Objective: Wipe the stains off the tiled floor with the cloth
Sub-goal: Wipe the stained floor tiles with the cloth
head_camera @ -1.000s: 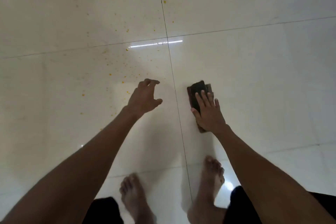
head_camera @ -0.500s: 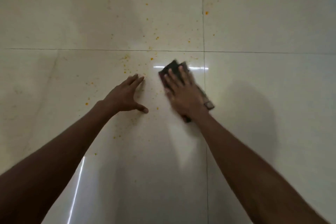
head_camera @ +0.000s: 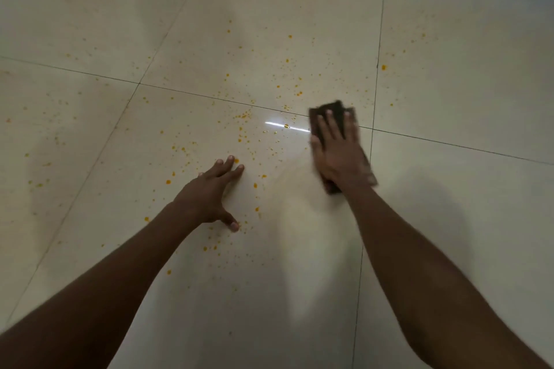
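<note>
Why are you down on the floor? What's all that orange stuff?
A person is cleaning orange stains off the tiled floor. The right hand presses flat on a dark cloth, at the right edge of the splatter. The left hand rests open on the floor among the spots, propping the person up. Lots of spots are still there, so the job is far from done.

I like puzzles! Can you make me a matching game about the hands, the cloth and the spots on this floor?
Things:
1. left hand
2. right hand
3. cloth
4. spots

Descriptions:
A. orange, scattered over the tiles
B. dark, flat under a palm
C. pressing down on the cloth
D. resting bare on the floor, fingers spread

Pairs: 1-D, 2-C, 3-B, 4-A
</note>
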